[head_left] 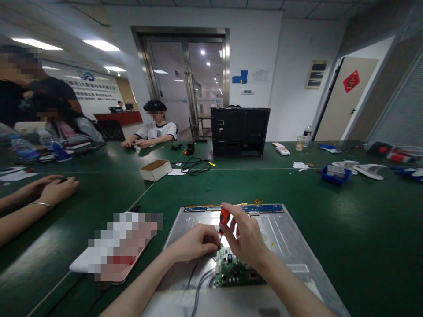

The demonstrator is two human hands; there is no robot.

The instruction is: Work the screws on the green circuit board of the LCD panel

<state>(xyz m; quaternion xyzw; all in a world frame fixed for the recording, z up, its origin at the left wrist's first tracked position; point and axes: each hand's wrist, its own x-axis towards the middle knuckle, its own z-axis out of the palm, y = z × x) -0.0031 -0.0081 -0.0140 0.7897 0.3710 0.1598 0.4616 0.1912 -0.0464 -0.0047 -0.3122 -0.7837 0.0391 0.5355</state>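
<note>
My right hand (246,235) grips the orange-and-black handle of a screwdriver (224,216), held upright with its shaft pointing down at the upper left corner of a green circuit board (236,273). Beside the shaft, my left hand (201,241) has its fingers pinched together near the tip; whatever they hold is hidden. The board lies on a silver metal display panel (277,237), with a blue circuit strip (271,208) along the panel's far edge. Grey cables (197,288) run from the board's left side toward me.
A pixelated item (119,246) lies left of the panel. Beyond are a small open box (155,170), black cables (196,165), a black monitor (240,131) and a blue tray (335,175). Another person's hands (56,191) rest at left; a person (157,125) sits across the green table (185,190).
</note>
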